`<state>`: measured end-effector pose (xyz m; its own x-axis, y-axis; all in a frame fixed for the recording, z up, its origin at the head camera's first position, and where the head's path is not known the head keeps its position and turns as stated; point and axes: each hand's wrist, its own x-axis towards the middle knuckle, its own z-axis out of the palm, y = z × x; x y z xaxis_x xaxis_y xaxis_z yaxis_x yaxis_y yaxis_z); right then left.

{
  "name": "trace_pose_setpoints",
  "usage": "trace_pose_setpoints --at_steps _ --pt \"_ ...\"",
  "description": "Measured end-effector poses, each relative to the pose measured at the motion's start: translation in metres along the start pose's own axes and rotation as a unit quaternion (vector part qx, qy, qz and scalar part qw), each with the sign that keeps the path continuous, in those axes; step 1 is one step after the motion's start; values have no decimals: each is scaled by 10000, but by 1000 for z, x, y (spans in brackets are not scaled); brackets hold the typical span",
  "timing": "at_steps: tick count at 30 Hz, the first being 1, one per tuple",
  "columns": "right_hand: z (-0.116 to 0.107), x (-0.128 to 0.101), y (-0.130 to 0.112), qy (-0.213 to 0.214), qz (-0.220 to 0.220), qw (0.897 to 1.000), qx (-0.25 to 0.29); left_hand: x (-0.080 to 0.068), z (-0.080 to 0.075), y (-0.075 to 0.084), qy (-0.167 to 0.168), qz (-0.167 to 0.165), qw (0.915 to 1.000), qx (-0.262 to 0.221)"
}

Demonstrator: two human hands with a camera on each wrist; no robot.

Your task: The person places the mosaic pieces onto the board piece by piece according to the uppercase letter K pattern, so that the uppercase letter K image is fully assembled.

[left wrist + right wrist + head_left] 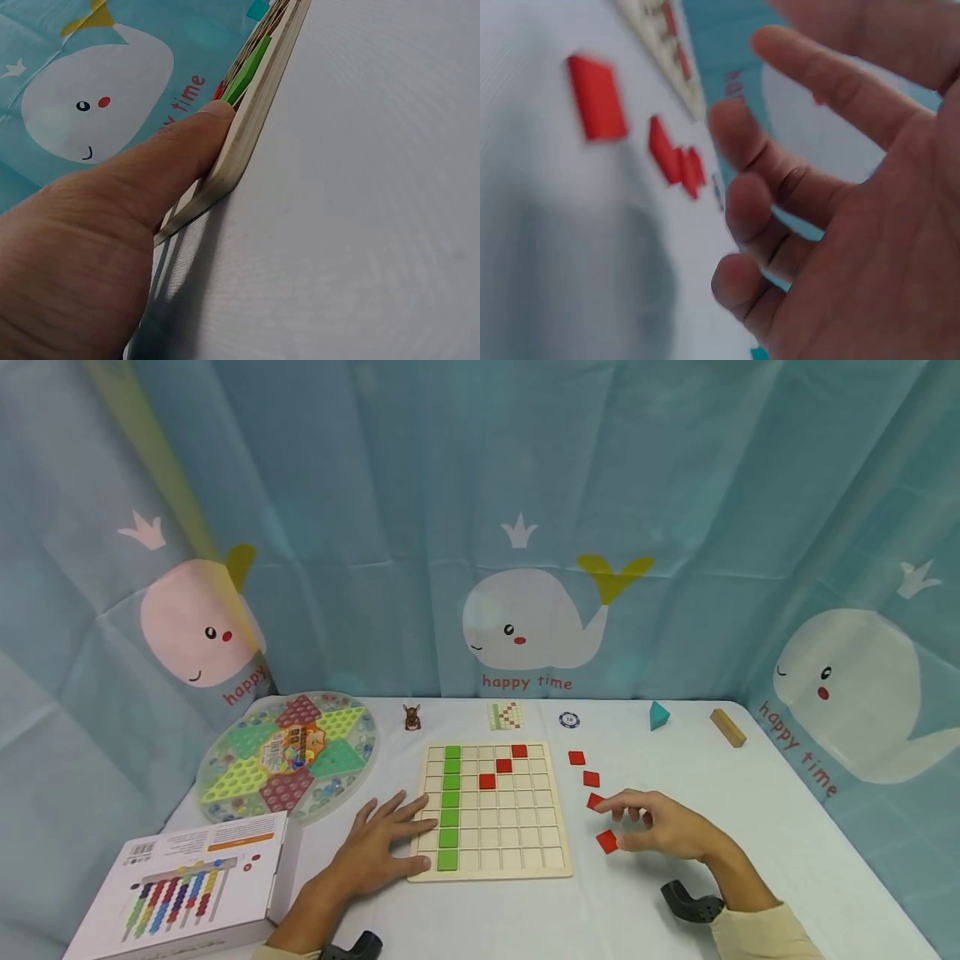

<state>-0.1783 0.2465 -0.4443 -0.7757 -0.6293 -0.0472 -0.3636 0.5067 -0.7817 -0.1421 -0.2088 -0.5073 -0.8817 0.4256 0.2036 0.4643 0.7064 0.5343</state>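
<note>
A wooden grid board point(517, 839) lies flat on the white table. One of its columns is filled with green square tiles point(449, 817), and three red tiles point(504, 766) form a diagonal near its top. My left hand point(375, 847) rests on the board's left edge, fingers spread; in the left wrist view the thumb point(180, 139) lies over the wooden rim point(244, 146). Several loose red tiles point(591, 779) run in a line right of the board. Above the nearest ones hovers my right hand point(663, 827), fingers loosely bent and holding nothing, its palm point(877, 262) visible in the right wrist view.
At left are a round Chinese checkers board point(341, 758) and a white abacus box point(255, 902). Along the back stand a small brown animal figure point(412, 717), a pattern card point(506, 716), a chip point(569, 720), a teal prism point(658, 716) and a wooden block point(727, 727). A whale-print curtain point(390, 618) encloses the table.
</note>
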Motion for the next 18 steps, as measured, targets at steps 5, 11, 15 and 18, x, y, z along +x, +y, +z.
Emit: trace_pose_setpoints --at_steps 5,11,15,18 --pt "7 -4 13 -94 381 9984 -419 0 1 -1 -31 -48 10000 8" --pt "16 -3 19 175 491 9933 -1030 0 0 -2 -25 -65 10000 -31" --pt "19 -2 18 398 360 9909 -1234 0 0 -2 -4 -51 10000 -18" --pt "18 -4 17 511 283 9907 -1227 0 1 -2 40 -1 10000 20"
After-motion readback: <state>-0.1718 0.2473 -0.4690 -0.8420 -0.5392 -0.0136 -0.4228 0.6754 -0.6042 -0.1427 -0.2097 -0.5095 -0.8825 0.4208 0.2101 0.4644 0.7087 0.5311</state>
